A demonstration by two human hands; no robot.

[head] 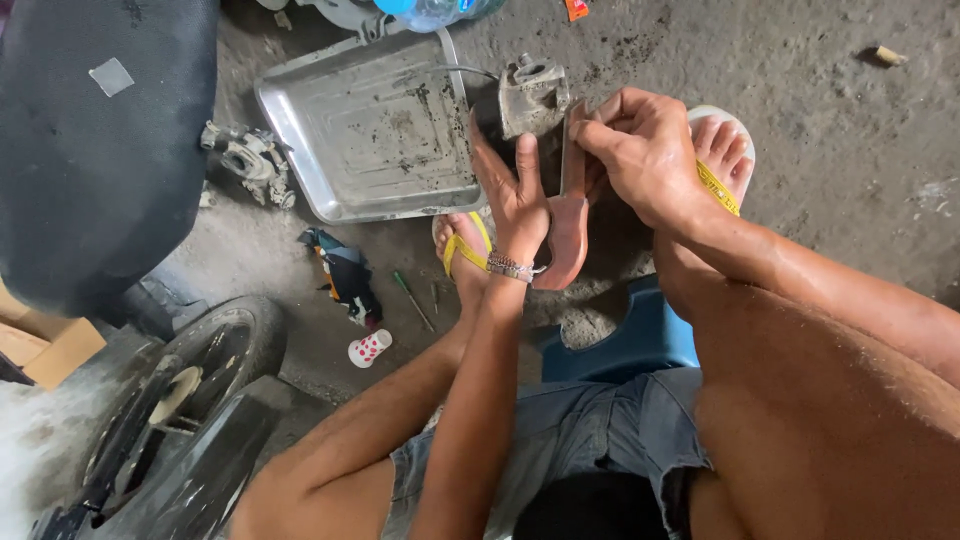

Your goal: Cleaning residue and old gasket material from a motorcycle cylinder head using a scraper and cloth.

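The right hand (645,150) grips a flat reddish-handled metal blade (570,205), long axis upright, just beside the grimy grey metal casting (533,95) that the left hand (515,195) seemingly steadies, fingers extended.

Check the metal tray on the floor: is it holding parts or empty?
Empty of parts. The metal tray shows only its bare, grimy bottom; the grey metal part sits beyond its right rim, at the left hand.

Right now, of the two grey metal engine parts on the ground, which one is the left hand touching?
The blocky part just right of the metal tray, under the left hand fingertips. The other part lies untouched left of the tray, beside the black seat.
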